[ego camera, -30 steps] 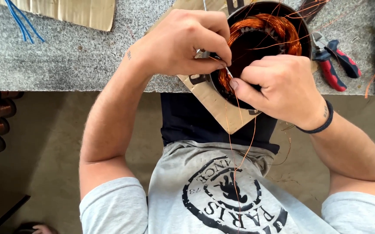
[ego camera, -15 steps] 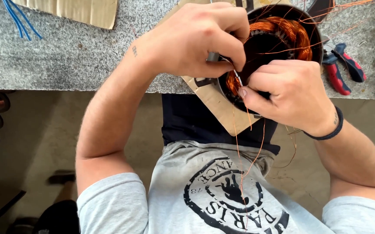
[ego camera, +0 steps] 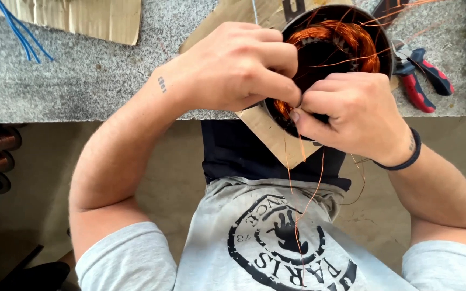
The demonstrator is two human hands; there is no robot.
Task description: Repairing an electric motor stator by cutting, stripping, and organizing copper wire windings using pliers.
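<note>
Both hands (ego camera: 297, 102) pinch thin copper wire (ego camera: 297, 215) at round wound stator (ego camera: 335, 48).

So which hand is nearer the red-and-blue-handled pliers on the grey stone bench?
Right. The right hand lies just beside the red-and-blue-handled pliers, apart from them; the left hand is farther off, across the copper-wound round stator.

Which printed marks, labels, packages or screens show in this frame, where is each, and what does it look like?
Round printed emblem: on the chest of the grey T-shirt, bottom centre; dark ring of lettering around a small figure.
Cardboard sheet: top left on the grey bench, flat, tan, no print visible.
Cardboard piece: under the copper-wound stator, by the left hand and right hand, tan.
No screens or signs.
</note>
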